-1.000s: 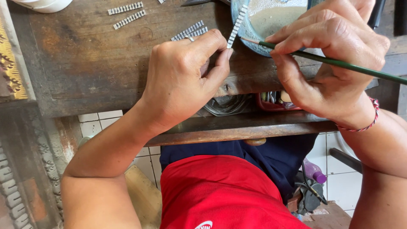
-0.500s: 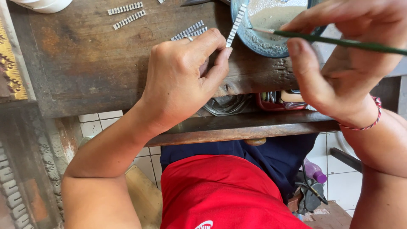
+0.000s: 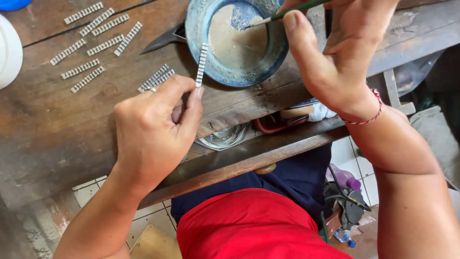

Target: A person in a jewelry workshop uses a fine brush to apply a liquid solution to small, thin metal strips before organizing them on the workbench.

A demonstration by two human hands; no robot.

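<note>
Metal strip: short, silver, ridged, standing nearly upright and pinched at its lower end between thumb and forefinger of the left hand. Its upper end overlaps the near-left rim of the bowl.

Left hand: fist loosely curled, knuckles up, wrist bent back toward the body, forearm coming in from below and left of the bowl. Closed only on the strip.

Right hand: to the right of the bowl, palm turned leftward, thumb stretched up, fingers folded round a thin green brush. A red and white cord bracelet circles the wrist. The forearm runs down and away from the bowl.

Brush: slanting down to the left, its pale tip inside the bowl, touching or just above the paste; which one cannot be told.

Bowl: round, blue-grey, worn, holding a beige paste, set on a dark wooden bench.

Loose strips: more of the same ridged pieces, scattered on the bench well left of the bowl, with a small pile just beside the left hand's knuckles.

White container: far left of the bowl, at the frame's edge.

Drawer: below the bowl, partly open under the bench edge, with coiled wire inside.
</note>
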